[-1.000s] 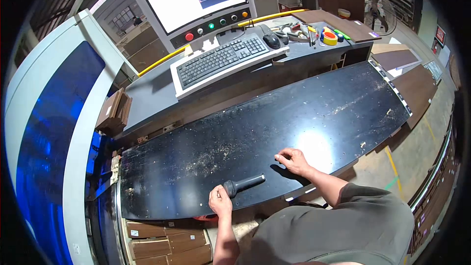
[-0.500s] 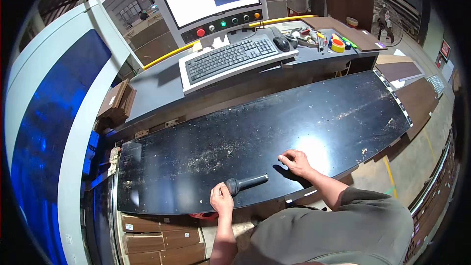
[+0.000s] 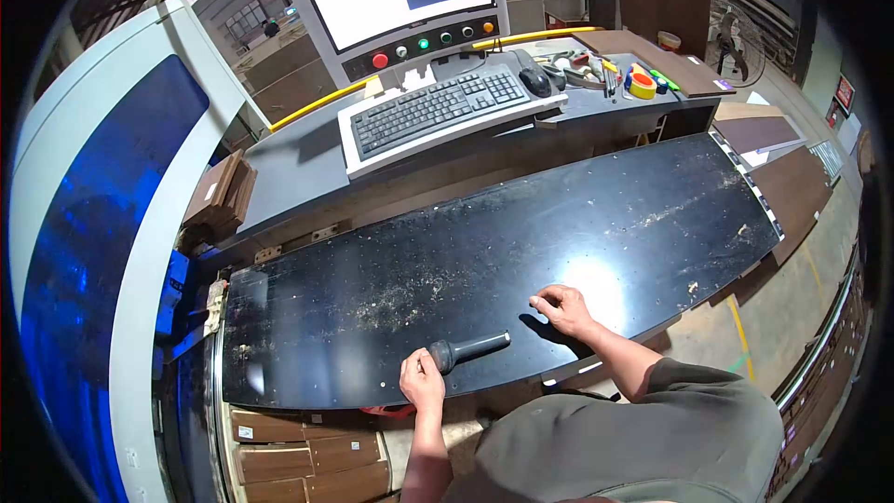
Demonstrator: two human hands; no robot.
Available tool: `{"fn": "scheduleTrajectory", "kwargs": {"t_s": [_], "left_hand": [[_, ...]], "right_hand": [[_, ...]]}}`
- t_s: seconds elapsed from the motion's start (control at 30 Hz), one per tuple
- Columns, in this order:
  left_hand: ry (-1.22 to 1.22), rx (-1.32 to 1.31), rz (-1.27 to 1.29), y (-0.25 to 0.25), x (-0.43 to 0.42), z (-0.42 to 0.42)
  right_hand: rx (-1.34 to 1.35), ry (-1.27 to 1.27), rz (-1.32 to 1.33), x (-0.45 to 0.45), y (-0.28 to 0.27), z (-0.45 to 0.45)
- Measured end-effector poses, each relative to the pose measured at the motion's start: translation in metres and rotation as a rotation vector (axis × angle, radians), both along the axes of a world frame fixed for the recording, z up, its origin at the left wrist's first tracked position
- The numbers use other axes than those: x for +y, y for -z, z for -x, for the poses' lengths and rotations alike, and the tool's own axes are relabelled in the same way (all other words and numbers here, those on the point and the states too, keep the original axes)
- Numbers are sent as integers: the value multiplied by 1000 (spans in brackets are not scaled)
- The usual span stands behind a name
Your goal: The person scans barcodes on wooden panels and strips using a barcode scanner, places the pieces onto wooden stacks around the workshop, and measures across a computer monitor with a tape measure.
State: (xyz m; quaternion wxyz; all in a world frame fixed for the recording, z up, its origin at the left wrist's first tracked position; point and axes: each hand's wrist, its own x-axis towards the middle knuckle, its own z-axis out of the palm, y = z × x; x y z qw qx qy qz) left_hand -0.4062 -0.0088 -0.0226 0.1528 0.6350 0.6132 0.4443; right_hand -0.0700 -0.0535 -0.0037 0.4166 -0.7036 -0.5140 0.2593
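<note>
My left hand [image 3: 422,379] is closed at the wide head of a black flashlight-shaped tool [image 3: 473,348], near the front edge of the black worktop [image 3: 503,242]. The tool's narrower barrel points right and ends in a pale rim. Over the worktop to the right, my right hand [image 3: 562,310] is held with curled fingers and the thumb drawn in, casting a shadow below. Whether anything is between those fingers is hidden. Sawdust and small chips are scattered on the black surface.
Behind the worktop are a keyboard [image 3: 438,112], a mouse [image 3: 535,82] and a monitor [image 3: 372,0] with buttons. Yellow tape [image 3: 641,84] and hand tools lie at the back right. A white machine cover [image 3: 158,251] stands left. Brown panels [image 3: 312,466] are stacked below the front edge.
Almost nothing differs. My left hand and the black tool have shifted very slightly to the right; my right hand stays in place.
</note>
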Motion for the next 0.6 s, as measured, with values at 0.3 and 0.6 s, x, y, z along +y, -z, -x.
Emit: {"fn": "scheduleTrajectory", "kwargs": {"t_s": [0.3, 0.6], "left_hand": [[11, 9, -6, -4, -1, -1], [-1, 0, 15, -6, -2, -3]], "right_hand": [[-14, -9, -4, 0, -6, 1], [-18, -12, -26, -1, -8, 1]]}}
